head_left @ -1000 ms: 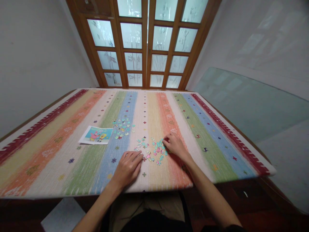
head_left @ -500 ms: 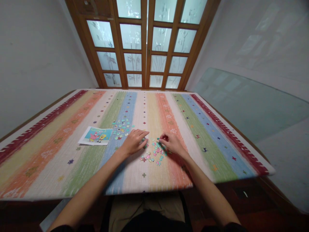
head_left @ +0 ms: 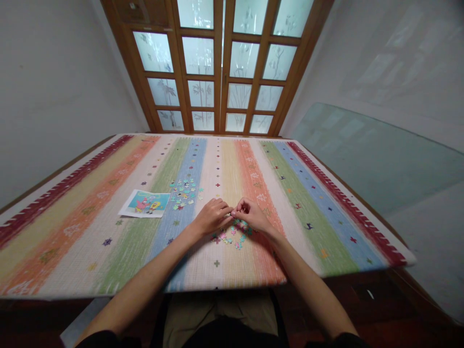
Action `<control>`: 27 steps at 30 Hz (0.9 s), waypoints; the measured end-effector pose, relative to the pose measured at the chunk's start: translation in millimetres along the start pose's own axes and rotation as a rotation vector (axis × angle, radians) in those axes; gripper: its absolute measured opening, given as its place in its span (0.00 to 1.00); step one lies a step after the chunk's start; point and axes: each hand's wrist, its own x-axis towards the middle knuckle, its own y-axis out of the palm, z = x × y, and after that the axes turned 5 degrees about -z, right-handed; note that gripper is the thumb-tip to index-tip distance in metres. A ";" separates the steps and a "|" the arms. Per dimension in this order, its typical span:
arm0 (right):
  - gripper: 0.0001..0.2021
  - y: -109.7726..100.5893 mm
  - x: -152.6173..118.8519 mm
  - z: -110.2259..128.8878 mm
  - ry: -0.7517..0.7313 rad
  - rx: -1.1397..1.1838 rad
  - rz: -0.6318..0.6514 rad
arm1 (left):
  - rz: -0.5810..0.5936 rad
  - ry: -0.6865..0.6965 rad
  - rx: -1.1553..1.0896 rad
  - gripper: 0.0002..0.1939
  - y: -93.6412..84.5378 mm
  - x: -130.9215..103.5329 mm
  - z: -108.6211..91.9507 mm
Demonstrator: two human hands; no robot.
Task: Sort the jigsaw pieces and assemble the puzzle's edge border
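On the left part of the striped tabletop (head_left: 297,232), the printed picture (head_left: 145,203) lies with its long side from left to right. Just beside it are spread puzzle pieces (head_left: 184,192). Next, your left hand (head_left: 214,215) almost meets your right hand (head_left: 252,215); both have fingers narrowly gathered, but whether they hold a piece, I cannot tell. The second pile (head_left: 233,232) lies beneath and on your side of the fingertips, about equally near to both hands.

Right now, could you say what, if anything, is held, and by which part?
I cannot tell: over puzzle pieces, the left hand and right hand hide any hold.
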 end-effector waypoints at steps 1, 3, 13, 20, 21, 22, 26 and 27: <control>0.20 0.9 0.0 0.0 -0.009 -0.002 -0.006 | -0.007 -0.005 -0.003 0.10 -1.3 -0.5 0.1; 0.19 1.9 0.6 -0.2 -0.024 -0.020 -0.024 | -0.016 -0.026 -0.008 0.11 -4.6 -0.8 3.2; 0.11 -7.4 3.1 -5.6 0.005 -0.173 -0.090 | -0.035 -0.420 -0.026 0.17 -27.7 4.8 94.7; 0.04 -8.2 3.4 -7.6 -0.017 -0.244 -0.102 | 0.079 -0.590 0.024 0.06 -27.5 2.8 135.8; 0.04 -8.5 3.6 -7.7 -0.015 -0.246 -0.104 | 0.092 -0.598 0.028 0.05 -26.0 2.4 138.1; 0.04 -8.9 3.7 -7.9 -0.013 -0.247 -0.106 | 0.102 -0.603 0.031 0.04 -24.6 1.9 139.8; 0.05 -10.7 4.0 -9.4 -0.009 -0.243 -0.112 | 0.132 -0.596 0.034 0.09 -20.6 0.4 143.2; 0.05 -10.9 4.0 -10.0 -0.006 -0.243 -0.113 | 0.139 -0.589 0.034 0.10 -20.2 0.0 143.6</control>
